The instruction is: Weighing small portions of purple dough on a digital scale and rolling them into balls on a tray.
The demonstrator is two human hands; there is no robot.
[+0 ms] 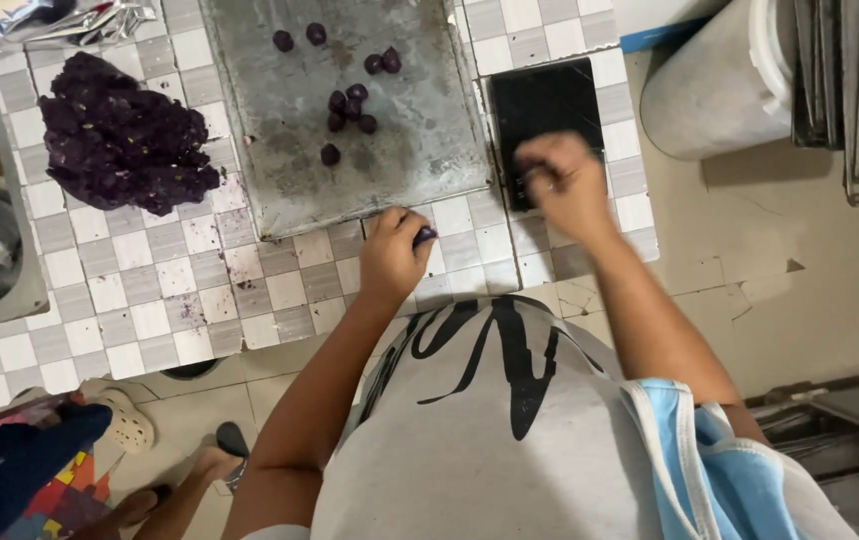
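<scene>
Hands at a checked-tile worktop [150,280], seen from above: the left hand [393,255] curls its fingers round a small dark purple piece of dough [426,235], pinching it against the tiles just below the near edge of a worn metal baking tray [410,150]; the right hand [562,180], blurred, hovers closed over a black flat slab [540,100] at about three o'clock from the tray, and whether it grips anything cannot be told

On the tray lie several rolled purple balls [350,105], scattered from its middle toward twelve o'clock and none touching the rim. At nine o'clock from the tray sits a large lumpy mound of purple dough [120,140], resting directly on the tiles, with crumpled foil [60,20] beyond it at eleven o'clock. A grey bucket [710,80] stands on the floor at about two o'clock

The piece looks soft and light, likely sticky and easily dented, judging by the smears on the tiles and the rough surface of the mound; a gentle hold with fingertips around its sides would probably suit it better than a squeeze, which would flatten it. The finished balls seem equally fragile and best lifted from beneath or by a loose pinch
</scene>
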